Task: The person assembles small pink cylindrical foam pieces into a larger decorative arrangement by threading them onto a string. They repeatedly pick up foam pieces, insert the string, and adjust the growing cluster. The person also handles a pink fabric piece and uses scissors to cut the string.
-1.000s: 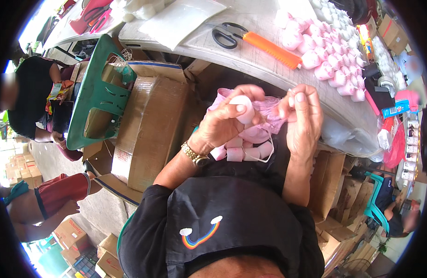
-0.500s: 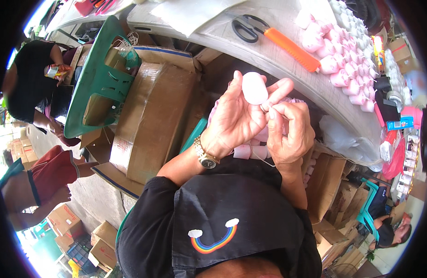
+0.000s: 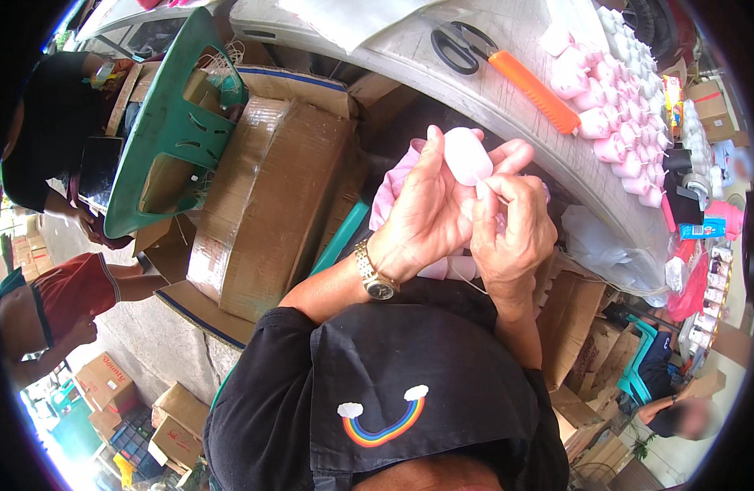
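Observation:
A short, rounded pale pink candle (image 3: pixel 467 155) lies in my left hand (image 3: pixel 426 200), which is palm up with the thumb on one side and fingers on the other. My right hand (image 3: pixel 514 233) meets it at the near end of the candle, thumb and forefinger pinched together. What that pinch holds is too small to make out. Under my hands, more pink candles (image 3: pixel 455 268) rest near my lap, with a thin pale cord beside them. Pink cloth-like material (image 3: pixel 393 184) shows behind my left hand.
On the grey table (image 3: pixel 377 61) lie an orange-sheathed blade (image 3: pixel 534 92), black-handled scissors (image 3: pixel 459 51) and rows of pink candles (image 3: pixel 610 114). A large cardboard box (image 3: pixel 266 204) and green chair (image 3: pixel 168 147) stand left. Other people (image 3: pixel 49 131) are at the left and lower right.
Both hands and the candle have shifted slightly right in view. The candle now leans more, its near end toward my right fingertips, which have come up to it.

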`<state>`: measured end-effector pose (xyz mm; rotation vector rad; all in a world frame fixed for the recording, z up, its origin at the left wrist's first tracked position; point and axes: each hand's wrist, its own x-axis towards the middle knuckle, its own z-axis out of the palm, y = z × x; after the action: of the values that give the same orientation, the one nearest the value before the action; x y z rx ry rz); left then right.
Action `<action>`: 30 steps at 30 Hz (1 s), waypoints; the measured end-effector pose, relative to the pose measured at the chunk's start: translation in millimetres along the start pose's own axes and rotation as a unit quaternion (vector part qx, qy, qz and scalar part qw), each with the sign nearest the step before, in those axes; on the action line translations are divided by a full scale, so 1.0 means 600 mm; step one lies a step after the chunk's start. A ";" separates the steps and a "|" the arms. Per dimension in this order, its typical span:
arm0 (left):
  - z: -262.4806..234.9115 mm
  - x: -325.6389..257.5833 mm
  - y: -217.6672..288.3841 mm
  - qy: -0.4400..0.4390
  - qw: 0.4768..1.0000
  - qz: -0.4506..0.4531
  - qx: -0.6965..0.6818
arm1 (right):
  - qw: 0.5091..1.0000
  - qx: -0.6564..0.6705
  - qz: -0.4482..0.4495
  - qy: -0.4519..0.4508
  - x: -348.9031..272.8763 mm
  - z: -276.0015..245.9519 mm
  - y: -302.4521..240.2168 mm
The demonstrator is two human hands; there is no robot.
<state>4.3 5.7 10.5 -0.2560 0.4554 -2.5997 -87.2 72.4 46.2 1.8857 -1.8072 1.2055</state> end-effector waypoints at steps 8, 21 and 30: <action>0.004 0.001 -0.010 0.027 0.993 0.060 0.099 | 0.999 -0.018 0.011 0.025 -0.006 0.005 0.005; 0.015 0.003 -0.029 0.076 0.960 0.150 0.225 | 0.995 0.084 0.055 -0.026 0.001 -0.010 0.002; 0.010 0.006 -0.041 0.045 0.934 0.183 0.305 | 0.951 0.220 0.219 -0.010 -0.012 -0.013 0.000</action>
<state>-8.1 22.7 25.3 0.1488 -0.2666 -2.2500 -89.4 82.7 45.7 1.7461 -2.1864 1.8812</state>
